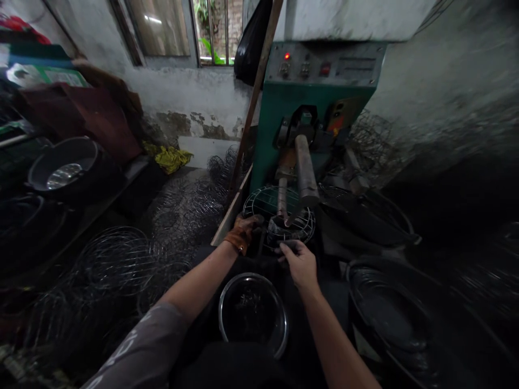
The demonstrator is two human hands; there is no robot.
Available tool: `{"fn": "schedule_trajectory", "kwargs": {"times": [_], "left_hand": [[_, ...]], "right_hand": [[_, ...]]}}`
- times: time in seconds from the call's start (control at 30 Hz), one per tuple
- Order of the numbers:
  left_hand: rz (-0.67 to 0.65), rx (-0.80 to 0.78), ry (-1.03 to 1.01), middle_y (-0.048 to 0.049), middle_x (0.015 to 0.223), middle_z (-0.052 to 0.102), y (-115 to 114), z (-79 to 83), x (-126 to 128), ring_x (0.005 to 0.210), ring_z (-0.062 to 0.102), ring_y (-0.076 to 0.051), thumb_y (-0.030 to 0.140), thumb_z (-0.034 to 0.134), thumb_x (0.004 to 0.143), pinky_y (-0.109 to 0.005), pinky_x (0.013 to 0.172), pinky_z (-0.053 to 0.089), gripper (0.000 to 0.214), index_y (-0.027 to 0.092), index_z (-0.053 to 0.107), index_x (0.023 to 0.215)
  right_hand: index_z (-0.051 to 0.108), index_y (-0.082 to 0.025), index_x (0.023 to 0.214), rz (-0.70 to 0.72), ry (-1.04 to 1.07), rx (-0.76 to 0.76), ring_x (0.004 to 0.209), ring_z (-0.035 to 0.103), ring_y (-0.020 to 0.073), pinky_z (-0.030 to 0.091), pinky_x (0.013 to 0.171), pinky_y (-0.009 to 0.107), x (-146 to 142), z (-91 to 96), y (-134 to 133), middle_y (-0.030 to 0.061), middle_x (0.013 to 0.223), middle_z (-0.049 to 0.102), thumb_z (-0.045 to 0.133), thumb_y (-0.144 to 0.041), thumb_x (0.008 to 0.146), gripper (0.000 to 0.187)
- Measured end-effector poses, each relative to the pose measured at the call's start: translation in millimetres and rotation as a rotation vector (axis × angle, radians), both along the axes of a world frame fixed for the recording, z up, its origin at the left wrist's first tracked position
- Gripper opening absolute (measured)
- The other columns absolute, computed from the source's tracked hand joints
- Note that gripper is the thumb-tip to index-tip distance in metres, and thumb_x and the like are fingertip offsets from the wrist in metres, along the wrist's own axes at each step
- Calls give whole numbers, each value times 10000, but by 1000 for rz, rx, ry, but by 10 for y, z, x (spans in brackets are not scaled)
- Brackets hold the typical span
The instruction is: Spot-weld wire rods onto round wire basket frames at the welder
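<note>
A round wire grid [259, 195] lies under the electrodes of a green spot-welding machine [263, 124]. My left hand [243, 232], in an orange-brown glove, has its fingers closed on the grid's near left edge. By the grid's near side, my right hand [299, 262] is bare and pinches what looks like a short piece of wire [284, 236]. The lower electrode tip [287, 221] stands just beyond those fingers, and a thick metal arm [306, 173] projects above. Below my hands is a metal-rimmed bowl [221, 313] with small bright pieces inside.
Heaps of wire rings [117, 259] cover the floor at left. A dark pot [60, 146] stands on a ledge beyond. To the right are a wide dark basin [405, 232] and a tub [352, 275] with coiled rings. A wooden post [255, 97] leans beside the machine.
</note>
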State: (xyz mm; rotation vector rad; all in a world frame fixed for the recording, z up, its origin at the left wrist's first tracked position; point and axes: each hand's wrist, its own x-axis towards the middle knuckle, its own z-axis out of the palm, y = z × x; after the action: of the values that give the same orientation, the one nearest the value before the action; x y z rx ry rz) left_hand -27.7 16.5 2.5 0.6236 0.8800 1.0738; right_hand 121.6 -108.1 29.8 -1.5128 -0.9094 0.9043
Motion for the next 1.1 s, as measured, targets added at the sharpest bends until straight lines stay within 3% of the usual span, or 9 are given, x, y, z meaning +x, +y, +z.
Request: {"fn": "schedule_trajectory", "kwargs": {"times": [0.2, 0.53, 0.8, 1.1], "left_hand": [[77, -70, -27, -22, 799, 682, -208, 151, 72, 764, 693, -172, 210, 891, 652, -284, 719, 573, 380, 187, 641, 937], [174, -62, -1, -9, 838, 697, -294, 224, 139, 786, 689, -184, 138, 885, 601, -323, 749, 570, 440, 211, 608, 936], [157, -71, -9, 1, 815, 676, -234, 135, 182, 790, 678, -164, 149, 860, 651, -279, 750, 556, 379, 211, 574, 893], [129, -47, 26, -1, 738, 661, -132, 53, 230, 793, 675, -189, 108, 837, 675, -295, 750, 552, 325, 214, 649, 918]], "right_hand": [[619, -238, 768, -19, -228, -50, 437, 581, 181, 485, 498, 319, -12, -264, 67, 29, 589, 686, 629, -772, 699, 539], [709, -218, 916, 5, -342, -89, 524, 676, 226, 567, 634, 353, 68, -358, 92, 21, 594, 689, 555, -685, 779, 511], [651, -205, 873, -61, -79, -47, 588, 707, 244, 604, 541, 362, 67, -337, 155, 42, 653, 683, 645, -737, 705, 557], [659, -201, 882, -96, -44, -4, 577, 706, 233, 609, 519, 358, 115, -380, 250, 39, 704, 698, 691, -692, 692, 528]]}}
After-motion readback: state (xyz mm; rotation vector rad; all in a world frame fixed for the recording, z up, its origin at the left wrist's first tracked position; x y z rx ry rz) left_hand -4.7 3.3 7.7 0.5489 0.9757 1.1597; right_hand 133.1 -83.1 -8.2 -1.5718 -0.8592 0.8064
